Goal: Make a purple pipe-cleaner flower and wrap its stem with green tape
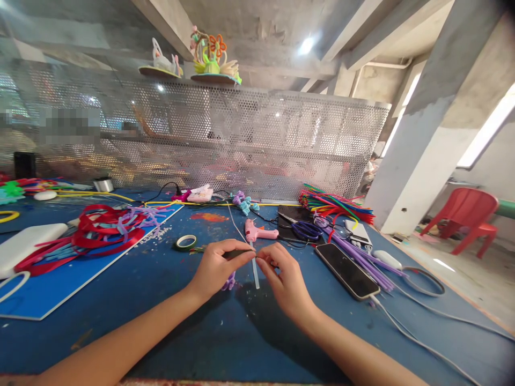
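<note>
My left hand [219,268] is closed in a pinch, its fingertips almost meeting those of my right hand [285,276] above the middle of the table. A small dark thing [237,253] shows between the left thumb and fingers; its kind is unclear. My right hand is pinched too, and whatever its fingertips hold is too small to name. Just beyond my hands lies a pink hot glue gun [259,232]. A translucent glue stick [256,273] extends from its rear toward me, passing below my fingertips. A purple fuzzy piece [229,281] is partly hidden behind my left hand.
Left are a blue board [52,292] with red ribbon [116,244] and a tape roll [185,242]. Right lie scissors [306,229], a phone [346,271], purple pipe cleaners [362,257] and cables. A perforated metal screen [249,134] stands behind the blue table [193,343].
</note>
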Tool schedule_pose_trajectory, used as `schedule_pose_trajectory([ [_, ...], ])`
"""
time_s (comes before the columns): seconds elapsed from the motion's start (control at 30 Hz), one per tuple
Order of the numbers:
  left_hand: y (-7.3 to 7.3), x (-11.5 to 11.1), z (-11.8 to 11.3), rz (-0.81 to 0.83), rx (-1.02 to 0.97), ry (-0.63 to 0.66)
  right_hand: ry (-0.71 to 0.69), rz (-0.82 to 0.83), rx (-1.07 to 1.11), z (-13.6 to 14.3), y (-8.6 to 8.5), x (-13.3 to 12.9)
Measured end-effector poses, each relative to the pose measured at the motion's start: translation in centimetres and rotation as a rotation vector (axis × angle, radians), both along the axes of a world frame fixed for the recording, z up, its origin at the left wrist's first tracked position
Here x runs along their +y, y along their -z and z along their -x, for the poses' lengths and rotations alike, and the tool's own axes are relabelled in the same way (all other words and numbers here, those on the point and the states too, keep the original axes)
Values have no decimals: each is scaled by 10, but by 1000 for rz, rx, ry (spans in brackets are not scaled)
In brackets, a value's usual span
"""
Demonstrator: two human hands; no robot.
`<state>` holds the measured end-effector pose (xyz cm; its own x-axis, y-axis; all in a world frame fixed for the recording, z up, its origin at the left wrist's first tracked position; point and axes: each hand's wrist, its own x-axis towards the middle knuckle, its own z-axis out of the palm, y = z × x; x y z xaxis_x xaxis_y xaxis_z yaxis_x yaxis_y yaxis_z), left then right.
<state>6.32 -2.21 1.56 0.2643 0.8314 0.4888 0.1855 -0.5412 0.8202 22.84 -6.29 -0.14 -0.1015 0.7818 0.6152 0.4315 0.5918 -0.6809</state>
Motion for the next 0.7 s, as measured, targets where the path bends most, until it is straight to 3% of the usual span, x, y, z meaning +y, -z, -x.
schedule_pose_trajectory([
  [0.1,0,2,-1,34,-7,9,-10,-37,-17,-1,0,0],
  [0.4,0,-1,-2,-73,-8,37,49,126,80,3,7,1],
  [0.7,2,-1,-1,-97,62,0,109,-18,11,-2,6,4],
])
